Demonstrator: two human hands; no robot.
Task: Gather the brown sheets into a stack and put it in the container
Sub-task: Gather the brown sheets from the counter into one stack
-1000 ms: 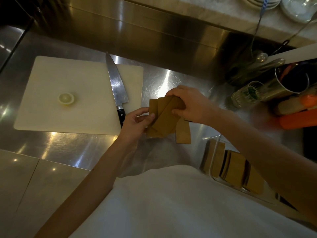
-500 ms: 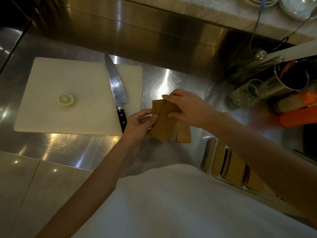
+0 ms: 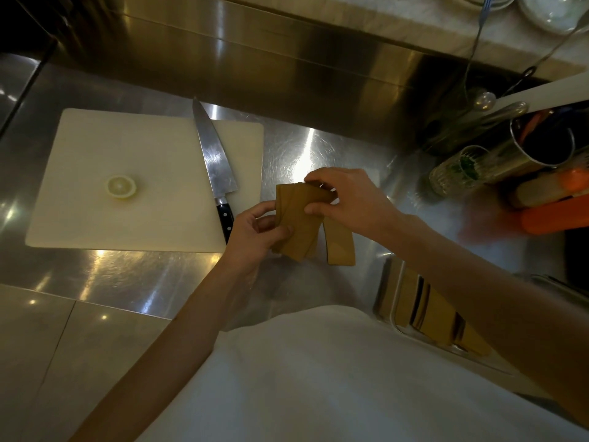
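Several brown sheets (image 3: 298,224) fan out between my two hands above the steel counter. My left hand (image 3: 258,231) pinches their lower left edge. My right hand (image 3: 347,200) grips their top from the right. One brown sheet (image 3: 341,247) sticks out lower right, below my right hand; whether it lies on the counter is unclear. A clear container (image 3: 395,301) at the lower right holds more brown sheets (image 3: 439,314), partly hidden by my right forearm.
A cream cutting board (image 3: 95,161) lies at the left with a lemon half (image 3: 120,186) and a chef's knife (image 3: 213,164) on it. A glass (image 3: 455,170), a metal cup (image 3: 538,148) and orange tools (image 3: 561,215) crowd the right.
The fanned sheets have been squared closer together and lowered slightly between my hands. My right hand's fingers shifted along their top edge.
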